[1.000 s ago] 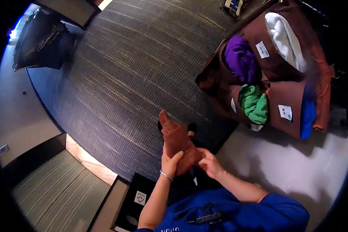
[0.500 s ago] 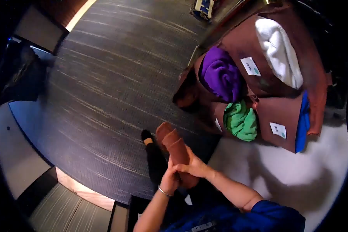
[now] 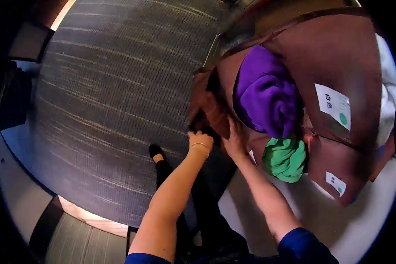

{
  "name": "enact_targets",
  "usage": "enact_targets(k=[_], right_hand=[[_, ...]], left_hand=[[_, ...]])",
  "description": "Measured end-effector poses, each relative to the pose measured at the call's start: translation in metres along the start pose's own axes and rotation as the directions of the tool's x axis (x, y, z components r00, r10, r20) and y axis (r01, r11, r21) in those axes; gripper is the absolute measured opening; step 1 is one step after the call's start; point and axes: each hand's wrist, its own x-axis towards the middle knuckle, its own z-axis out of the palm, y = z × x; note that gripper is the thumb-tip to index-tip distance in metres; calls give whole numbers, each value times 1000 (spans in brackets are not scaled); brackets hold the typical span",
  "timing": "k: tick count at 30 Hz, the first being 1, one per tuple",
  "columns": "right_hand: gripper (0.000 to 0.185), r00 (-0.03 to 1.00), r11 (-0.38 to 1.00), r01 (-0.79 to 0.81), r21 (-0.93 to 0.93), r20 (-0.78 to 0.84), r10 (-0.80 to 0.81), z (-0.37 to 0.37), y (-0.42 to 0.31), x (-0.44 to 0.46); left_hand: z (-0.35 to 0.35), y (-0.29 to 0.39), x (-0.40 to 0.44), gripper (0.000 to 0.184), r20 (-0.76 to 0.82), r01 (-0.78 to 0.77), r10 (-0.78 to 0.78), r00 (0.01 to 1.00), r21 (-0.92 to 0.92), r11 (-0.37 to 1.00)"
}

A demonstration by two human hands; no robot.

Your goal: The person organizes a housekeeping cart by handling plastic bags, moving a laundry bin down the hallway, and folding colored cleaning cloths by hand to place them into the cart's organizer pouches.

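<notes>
Left hand (image 3: 201,141): fingers curled inward at the near edge of the open pocket (image 3: 199,88); whether they clamp its fabric cannot be told. Right hand (image 3: 235,138): touching the near end of the reddish-brown cloth (image 3: 216,113), fingers along its right side; closure of the grip cannot be confirmed. A bracelet (image 3: 200,144) is on the left wrist.

Reference item is the purple cloth (image 3: 268,94). Reddish-brown cloth lies to its left, at the mouth of the open pocket. Its long axis runs obliquely, far end away from the person and to the left, near end toward the right hand.

Green cloth (image 3: 285,159) sits just nearer the person than the purple cloth. White cloth (image 3: 388,79) stands well to the right of it, beyond a broad brown panel.

Markings: the large label (image 3: 333,105), right of the purple cloth, reads "白色" sideways, beside a round green mark. The small label (image 3: 335,184), farther toward the person, carries characters too small to read with certainty.

Obscured: the interior of the open pocket is dark, and the fingertips of the left hand are hidden. White cloth is partly covered by the panel and cut by the edge of view.
</notes>
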Motion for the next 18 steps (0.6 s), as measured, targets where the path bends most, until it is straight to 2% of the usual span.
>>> enact_targets(k=[1,2,3,5,7,8,9,11,13,15,16,17,18], right_hand=[[72,990,994,-78,-83,110,87,3,12,-8],[72,990,994,-84,-74,105,92,7,22,-17],[73,955,979,-141,-145,240,173,8,28,-27],[74,891,959,-182,-219,376,255,12,37,-37],[73,941,969,-67,-236,309,140,16,40,-41],[70,966,979,-16,-204,249,68,34,59,-42],[70,965,981,-12,-196,255,63,37,56,-39],[66,924,952,-30,-303,354,142,46,44,-26],[63,872,912,-41,-408,431,232,51,18,-3],[61,806,845,-53,-533,477,351,40,-4,7],[61,814,841,-54,-539,464,349,32,-14,12],[63,934,938,-68,-341,309,180,25,-27,12],[65,994,992,-23,-126,104,36,21,-40,13]], left_hand=[[-10,-4,-3,34,246,-15,4,969,47,999],[11,-10,-7,27,43,-7,4,999,60,998],[13,-13,-11,27,44,-6,3,999,66,998],[15,-17,-16,25,8,-31,31,1000,99,995],[14,-18,-20,24,51,-67,64,997,68,995],[18,-16,-22,24,24,-86,84,996,75,993],[23,-13,-26,23,-5,-101,102,995,85,991],[26,-11,-32,22,-54,-114,120,991,109,987],[16,-15,-33,21,7,-70,70,998,144,987],[9,-24,-37,22,-6,-56,58,998,114,992],[3,-28,-35,25,-28,-32,34,999,80,996],[1,-28,-37,25,-32,-35,38,999,79,996],[1,-28,-41,27,-10,-54,55,998,96,994]])
